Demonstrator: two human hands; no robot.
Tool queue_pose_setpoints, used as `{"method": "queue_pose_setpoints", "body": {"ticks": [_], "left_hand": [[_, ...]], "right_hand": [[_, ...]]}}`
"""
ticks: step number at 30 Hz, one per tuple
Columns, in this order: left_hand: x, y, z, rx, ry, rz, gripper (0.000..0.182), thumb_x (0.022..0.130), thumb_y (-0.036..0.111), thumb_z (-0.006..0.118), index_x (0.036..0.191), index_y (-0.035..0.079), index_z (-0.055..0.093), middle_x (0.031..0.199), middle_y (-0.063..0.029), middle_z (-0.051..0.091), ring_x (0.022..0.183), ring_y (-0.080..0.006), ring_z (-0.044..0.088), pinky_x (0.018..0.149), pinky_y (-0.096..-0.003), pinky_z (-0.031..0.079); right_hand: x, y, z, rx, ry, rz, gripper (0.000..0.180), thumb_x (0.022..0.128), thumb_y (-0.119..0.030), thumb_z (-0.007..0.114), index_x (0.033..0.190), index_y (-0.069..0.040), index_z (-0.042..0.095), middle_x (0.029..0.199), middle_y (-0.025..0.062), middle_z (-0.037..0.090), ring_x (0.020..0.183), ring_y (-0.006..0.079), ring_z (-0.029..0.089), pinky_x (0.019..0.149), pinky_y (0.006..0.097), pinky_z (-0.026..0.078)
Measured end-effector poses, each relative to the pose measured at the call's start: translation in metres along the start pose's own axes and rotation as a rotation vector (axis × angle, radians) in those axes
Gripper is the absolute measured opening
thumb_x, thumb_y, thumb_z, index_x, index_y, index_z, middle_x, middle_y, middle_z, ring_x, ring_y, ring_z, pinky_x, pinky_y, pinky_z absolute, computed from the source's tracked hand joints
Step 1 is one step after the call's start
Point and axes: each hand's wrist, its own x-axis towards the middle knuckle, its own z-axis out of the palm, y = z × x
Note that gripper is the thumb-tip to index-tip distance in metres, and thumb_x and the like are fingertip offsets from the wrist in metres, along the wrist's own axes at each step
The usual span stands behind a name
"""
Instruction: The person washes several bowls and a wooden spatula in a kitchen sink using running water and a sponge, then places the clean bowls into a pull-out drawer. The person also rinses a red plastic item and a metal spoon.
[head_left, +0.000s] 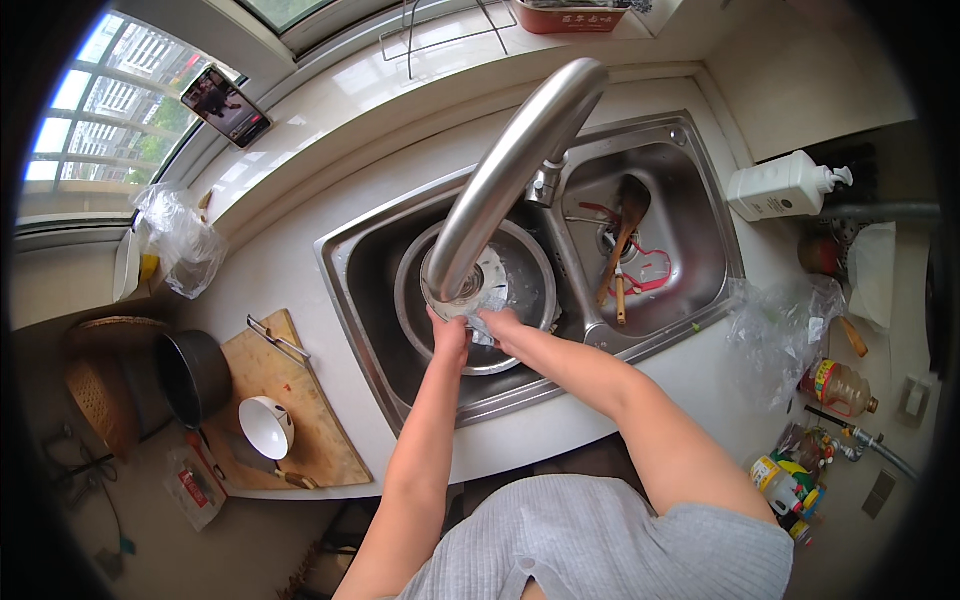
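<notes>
A metal basin sits in the left bowl of a stainless steel double sink. Above it, under the curved steel faucet, a pale round dish with dark marks is partly hidden by the spout. My left hand grips the dish's near rim. At the dish's near right side, my right hand holds a crumpled, translucent wad, its exact material unclear. In the right bowl lie a wooden-handled turner, a brush-like wooden handle and a red strap-like item.
To the left, a cutting board bears a white bowl and a peeler-like metal tool, beside a dark pot. A white pump bottle and a plastic bag lie right. A phone leans by the window.
</notes>
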Motion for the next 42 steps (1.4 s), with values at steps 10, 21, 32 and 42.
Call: {"method": "queue_pose_setpoints", "body": {"ticks": [10,21,32,42], "left_hand": [[-0.075,0.047,0.011,1.625,0.018,0.663,0.077,0.073,0.05,0.075,0.135,0.012,0.048,0.148,-0.0179,0.032,0.142,-0.0432,0.012,0.103,-0.0713,0.02],[-0.041,0.031,-0.034,0.381,-0.158,0.182,0.023,0.092,0.012,0.062,0.114,0.006,0.06,0.105,-0.0038,0.067,0.094,-0.0175,0.064,0.077,-0.0349,0.051],[-0.052,0.046,-0.043,-0.1,-0.243,-0.096,0.034,0.1,0.017,0.047,0.132,0.008,0.041,0.129,-0.0141,0.054,0.112,-0.0331,0.059,0.081,-0.0508,0.056],[-0.08,0.029,-0.016,0.086,-0.331,0.075,0.044,0.096,0.018,0.057,0.135,0.007,0.04,0.131,-0.0089,0.054,0.118,-0.0248,0.056,0.093,-0.0475,0.051]], "right_hand": [[-0.022,-0.134,-0.051,-0.973,-0.097,-0.294,0.018,0.071,-0.008,0.06,0.075,0.007,0.069,0.068,0.022,0.067,0.067,0.0329,0.07,0.06,0.0387,0.055],[-0.046,-0.12,-0.063,-0.968,-0.047,-0.661,0.041,0.092,-0.025,0.049,0.121,0.004,0.048,0.108,0.0239,0.064,0.099,0.0374,0.064,0.085,0.0477,0.05],[-0.002,-0.035,-0.014,0.417,-0.497,-0.354,0.038,0.097,-0.023,0.049,0.128,0.0,0.048,0.123,0.015,0.058,0.112,0.024,0.057,0.094,0.0381,0.045],[-0.058,-0.119,0.018,-0.459,-0.152,-0.892,0.048,0.086,-0.036,0.058,0.122,-0.005,0.059,0.124,0.0182,0.058,0.122,0.0376,0.05,0.105,0.0432,0.038]]}}
